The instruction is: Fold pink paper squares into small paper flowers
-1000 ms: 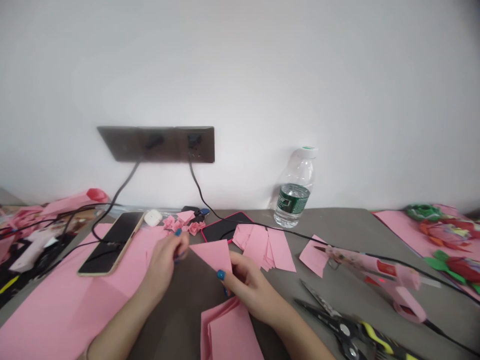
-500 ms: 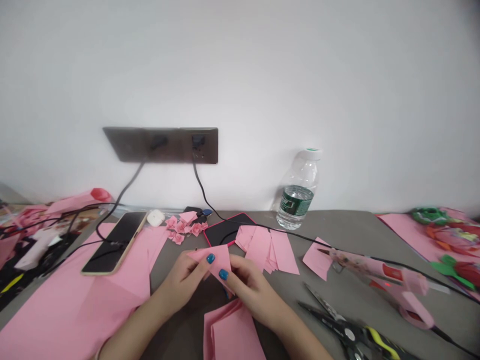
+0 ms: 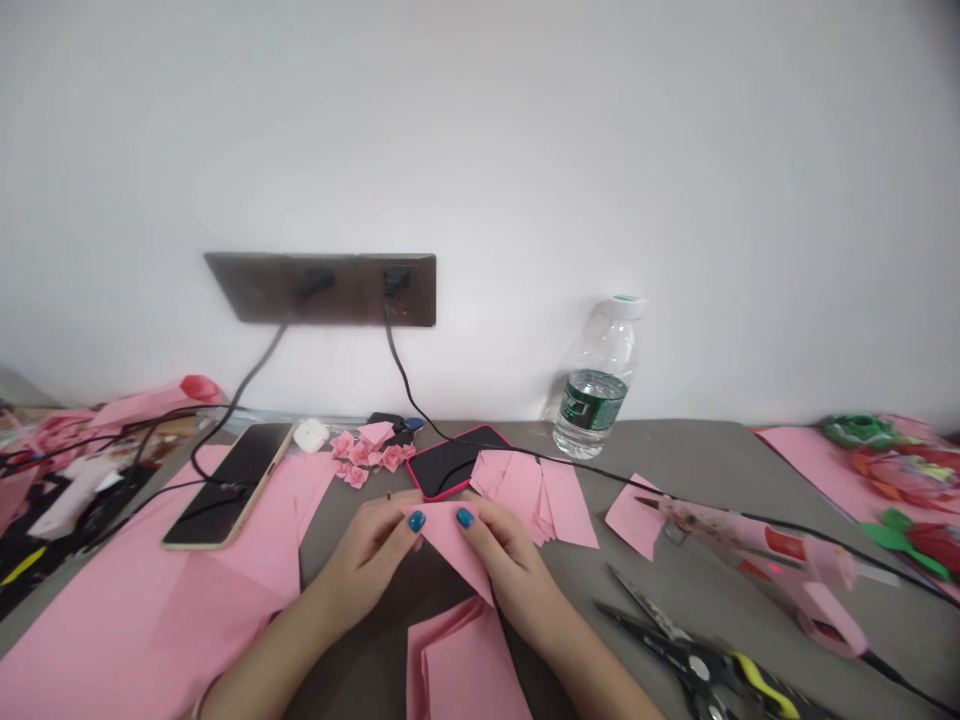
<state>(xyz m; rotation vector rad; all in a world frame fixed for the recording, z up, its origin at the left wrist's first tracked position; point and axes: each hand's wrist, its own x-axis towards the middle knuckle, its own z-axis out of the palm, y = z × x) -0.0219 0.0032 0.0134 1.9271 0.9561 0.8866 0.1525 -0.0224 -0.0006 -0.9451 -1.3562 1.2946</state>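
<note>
A small piece of pink paper (image 3: 459, 552), folded to a triangle, is held between my two hands, one point hanging toward me. My left hand (image 3: 379, 548) pinches its left corner, thumb on top. My right hand (image 3: 504, 555) grips the right part, its thumb near the top edge; the fingers underneath are mostly hidden. Below the hands lies a stack of folded pink paper (image 3: 469, 665). Just beyond them are cut pink pieces (image 3: 517, 490) and a phone with a pink-red edge (image 3: 450, 465).
Left: a large pink sheet (image 3: 187, 590) under another phone (image 3: 229, 490). Small pink paper flowers (image 3: 364, 455) sit behind. Right: open scissors (image 3: 694, 660), a pink glue gun (image 3: 787, 560) over a pink square (image 3: 634, 520), and a water bottle (image 3: 596, 385) against the wall. A black cable (image 3: 585, 467) crosses the table.
The paper has turned in my hands, so its long edge now faces away and a point hangs toward me. My right thumb has moved up and slightly right, farther from the left thumb.
</note>
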